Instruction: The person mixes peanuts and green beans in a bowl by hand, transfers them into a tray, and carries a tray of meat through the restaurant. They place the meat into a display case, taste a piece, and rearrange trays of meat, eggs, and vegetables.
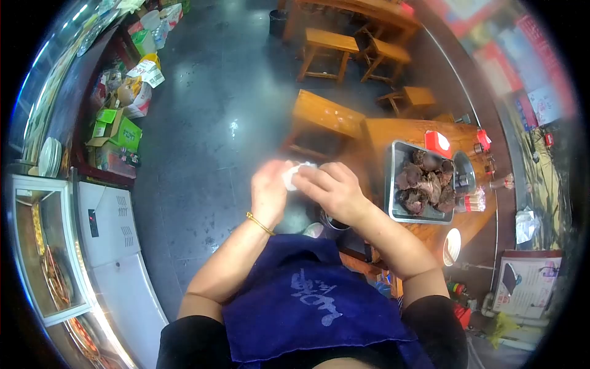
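- Blue apron (316, 301) is closest to the head cam, takes up most of the bottom middle.
- Left hand (269, 187), gold bracelet (260, 224) on the wrist, has its fingers closed on a white wad (295, 177), looks like tissue.
- Right hand (337, 192) is on the same wad too, fingers bent over it, hardly any gap.
- So the wad's between both hands, out past the apron.
- Off to the right, table (393, 129) with a metal tray (391, 184) of dark meat chunks (428, 186), sticks (473, 202) just beside the tray.
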`<state>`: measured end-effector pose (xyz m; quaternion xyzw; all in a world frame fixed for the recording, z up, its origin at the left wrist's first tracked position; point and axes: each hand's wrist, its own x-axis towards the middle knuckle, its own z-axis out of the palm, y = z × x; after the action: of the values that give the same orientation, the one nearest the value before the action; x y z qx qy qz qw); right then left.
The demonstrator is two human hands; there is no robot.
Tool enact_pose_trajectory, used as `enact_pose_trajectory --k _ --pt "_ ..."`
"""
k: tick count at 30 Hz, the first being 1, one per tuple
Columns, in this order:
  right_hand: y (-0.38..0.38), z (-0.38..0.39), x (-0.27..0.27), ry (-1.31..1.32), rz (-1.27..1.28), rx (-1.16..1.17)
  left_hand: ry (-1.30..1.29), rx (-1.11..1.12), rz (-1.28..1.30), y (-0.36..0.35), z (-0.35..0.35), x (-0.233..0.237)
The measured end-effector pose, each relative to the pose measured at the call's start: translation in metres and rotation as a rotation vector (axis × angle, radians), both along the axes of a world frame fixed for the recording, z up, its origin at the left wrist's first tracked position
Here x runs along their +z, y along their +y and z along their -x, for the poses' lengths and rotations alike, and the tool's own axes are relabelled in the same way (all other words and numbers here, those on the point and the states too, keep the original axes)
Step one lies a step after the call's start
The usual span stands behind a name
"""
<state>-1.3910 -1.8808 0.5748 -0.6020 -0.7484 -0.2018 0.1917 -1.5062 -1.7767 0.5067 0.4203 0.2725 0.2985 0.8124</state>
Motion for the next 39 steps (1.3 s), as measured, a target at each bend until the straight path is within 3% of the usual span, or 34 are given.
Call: enact_pose_trajectory --k 3,7,10,13,14,17,19,21,23,25,26,28,31,39 --pt "-0.009 -0.003 0.0 -0.031 0.008 0.057 -0.054 -0.064 0.173 -0.008 0.001 0.003" --pt "-0.018 -0.007 0.007 -0.052 -0.038 0.121 -0.141 -0.095 0.222 -0.018 0.003 0.017" --pt "-0.024 -0.014 -0.001 0.128 -0.038 0.094 -0.048 -0.074 0.212 -0.022 0.005 0.032" --pt "-0.03 -0.006 -0.015 0.608 -0.02 -0.12 0.013 -0.035 -0.002 -0.024 0.0 0.017" --pt "-0.036 0.003 -0.019 0.99 0.055 -0.306 0.011 -0.023 -0.009 -0.024 0.0 0.018" --pt "-0.036 0.007 -0.026 1.877 -0.153 -0.296 0.013 0.009 -0.022 -0.023 0.001 0.022" --pt "-0.033 0.01 -0.011 2.161 -0.265 -0.366 0.026 0.024 -0.035 -0.022 0.003 0.024" --pt "-0.033 0.018 -0.01 2.241 -0.36 -0.123 0.053 0.046 -0.082 -0.023 0.0 0.018" --pt "-0.021 0.033 -0.007 1.737 -0.249 -0.139 0.061 0.069 -0.143 -0.026 -0.004 0.007" --pt "-0.014 0.026 -0.012 0.838 -0.225 -0.224 0.051 0.105 -0.218 -0.027 -0.007 0.004" --pt "-0.012 0.018 -0.011 0.608 -0.186 -0.188 0.047 0.079 -0.088 -0.028 -0.005 0.01" --pt "-0.013 0.012 -0.015 0.408 -0.205 -0.129 0.04 0.038 0.173 -0.03 0.0 0.025" --pt "-0.017 0.013 -0.015 0.239 -0.147 -0.096 0.007 -0.021 0.291 -0.029 0.007 0.015" --pt "-0.025 -0.001 0.002 0.038 0.0 0.114 0.005 -0.1 0.361 -0.029 0.016 0.029"
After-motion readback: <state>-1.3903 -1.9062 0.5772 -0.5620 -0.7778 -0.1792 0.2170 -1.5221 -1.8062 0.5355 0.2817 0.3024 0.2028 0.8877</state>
